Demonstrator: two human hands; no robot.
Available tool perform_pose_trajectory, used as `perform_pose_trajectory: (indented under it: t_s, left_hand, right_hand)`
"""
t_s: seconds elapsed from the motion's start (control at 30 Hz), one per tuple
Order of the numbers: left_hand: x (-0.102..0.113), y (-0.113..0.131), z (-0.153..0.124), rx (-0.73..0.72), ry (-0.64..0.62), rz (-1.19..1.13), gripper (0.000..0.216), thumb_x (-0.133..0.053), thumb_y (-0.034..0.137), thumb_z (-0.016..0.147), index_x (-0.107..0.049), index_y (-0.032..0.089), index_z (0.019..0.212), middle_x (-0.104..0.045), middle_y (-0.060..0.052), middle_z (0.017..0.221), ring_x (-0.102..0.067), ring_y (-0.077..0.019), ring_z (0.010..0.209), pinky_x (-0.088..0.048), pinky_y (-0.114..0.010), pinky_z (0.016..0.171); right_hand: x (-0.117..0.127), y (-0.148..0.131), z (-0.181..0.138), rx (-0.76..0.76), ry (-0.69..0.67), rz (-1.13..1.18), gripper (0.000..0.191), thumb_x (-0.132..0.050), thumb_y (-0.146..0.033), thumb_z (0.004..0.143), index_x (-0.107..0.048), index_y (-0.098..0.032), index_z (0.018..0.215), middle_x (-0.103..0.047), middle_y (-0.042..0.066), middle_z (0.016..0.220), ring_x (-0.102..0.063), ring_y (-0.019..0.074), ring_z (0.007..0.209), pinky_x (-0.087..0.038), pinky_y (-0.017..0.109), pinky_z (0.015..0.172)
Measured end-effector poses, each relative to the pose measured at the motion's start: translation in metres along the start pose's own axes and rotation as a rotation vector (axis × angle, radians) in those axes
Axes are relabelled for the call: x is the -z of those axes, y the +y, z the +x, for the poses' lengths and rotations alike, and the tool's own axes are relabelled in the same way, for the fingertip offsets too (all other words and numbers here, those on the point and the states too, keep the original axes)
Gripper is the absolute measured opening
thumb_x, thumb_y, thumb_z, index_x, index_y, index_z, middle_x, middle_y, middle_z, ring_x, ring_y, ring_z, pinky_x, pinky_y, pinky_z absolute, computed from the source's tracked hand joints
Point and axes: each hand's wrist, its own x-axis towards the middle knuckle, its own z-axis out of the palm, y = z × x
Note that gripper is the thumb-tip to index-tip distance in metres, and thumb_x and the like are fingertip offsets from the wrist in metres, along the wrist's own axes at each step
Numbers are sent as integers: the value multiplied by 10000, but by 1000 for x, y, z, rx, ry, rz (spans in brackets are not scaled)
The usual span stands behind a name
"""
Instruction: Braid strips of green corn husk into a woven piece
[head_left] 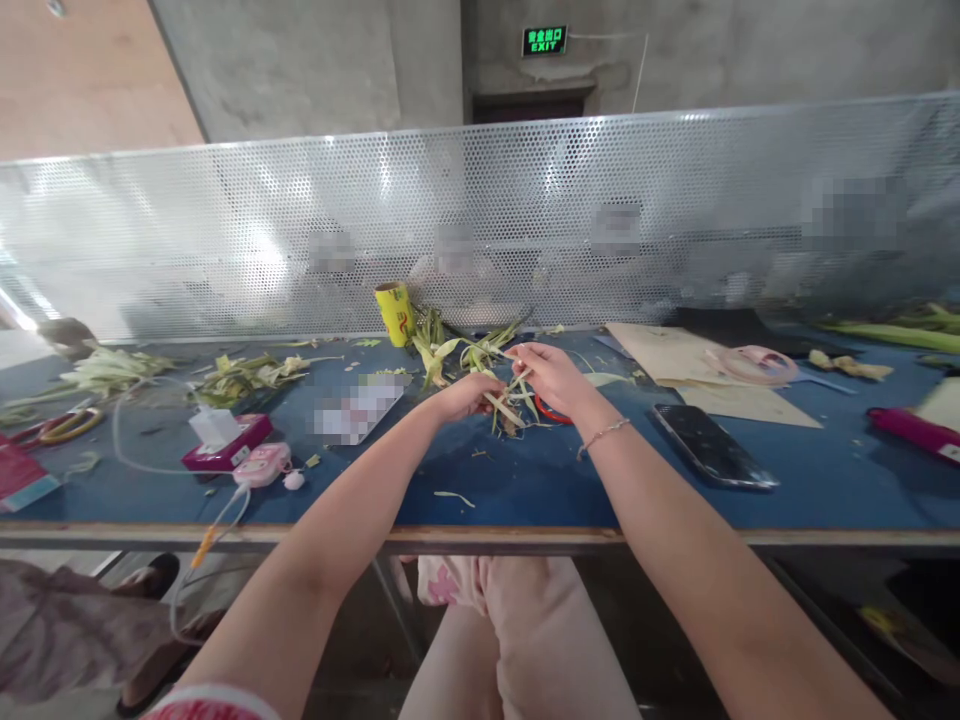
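Observation:
My left hand (469, 395) is closed around pale green leaf strips (510, 405) held just above the blue table top (525, 480). My right hand (551, 375), with a thin bracelet on the wrist, pinches the upper ends of the same strips. The strips hang down between both hands and spread over the table. A loose bundle of green leaves (450, 350) lies right behind the hands. Part of a red ring (551, 413) shows under my right hand.
A yellow cup (395, 312) stands before the perforated metal screen (480, 200). A black phone (709, 445) and brown paper sheets (675, 355) lie right. A tissue box (225, 440), pink device (260, 466) with cable and leaf piles (247, 372) lie left.

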Motion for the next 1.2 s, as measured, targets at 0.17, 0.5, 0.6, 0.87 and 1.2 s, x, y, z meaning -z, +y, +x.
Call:
perform_pose_trajectory:
  t_s: [0.17, 0.5, 0.6, 0.87, 1.2]
  left_hand:
    - [2, 4, 0, 32, 41, -116, 227, -481, 193, 746, -557, 132, 542, -499, -35, 514, -455, -96, 449, -364, -262, 490]
    - [2, 1, 4, -133, 53, -75, 236, -418, 9, 500, -531, 146, 656, -566, 14, 605, -499, -70, 564, -396, -192, 566]
    - [3, -1, 8, -142, 93, -27, 227, -418, -8, 526, -513, 144, 665, -539, 33, 578, -490, -56, 542, -386, -185, 564]
    - [3, 1, 9, -175, 151, 20, 182, -457, -39, 615, -484, 139, 642, -523, 51, 540, -494, -41, 516, -414, -203, 609]
    - [-15, 4, 9, -210, 439, -172, 237, -602, 53, 746, -398, 172, 766, -587, 32, 615, -578, -64, 549, -480, -243, 656]
  right_hand:
    - [3, 9, 1, -27, -65, -204, 289, -728, -414, 653, -637, -166, 772, -542, -19, 652, -452, 99, 615, -360, 275, 630]
    - [4, 17, 3, -91, -5, -336, 227, -672, -332, 645, -648, -162, 793, -526, -26, 612, -392, 88, 544, -283, 260, 528]
    - [5, 24, 5, -106, 33, -358, 238, -701, -344, 620, -579, -176, 736, -521, -34, 634, -389, 78, 538, -285, 247, 512]
    - [4, 24, 6, -163, 56, -282, 360, -744, -305, 607, -545, -183, 881, -552, -22, 681, -465, 96, 577, -310, 236, 503]
    - [3, 29, 9, -87, 95, -369, 199, -548, -190, 686, -610, -175, 875, -503, -40, 617, -396, 81, 517, -290, 243, 502]
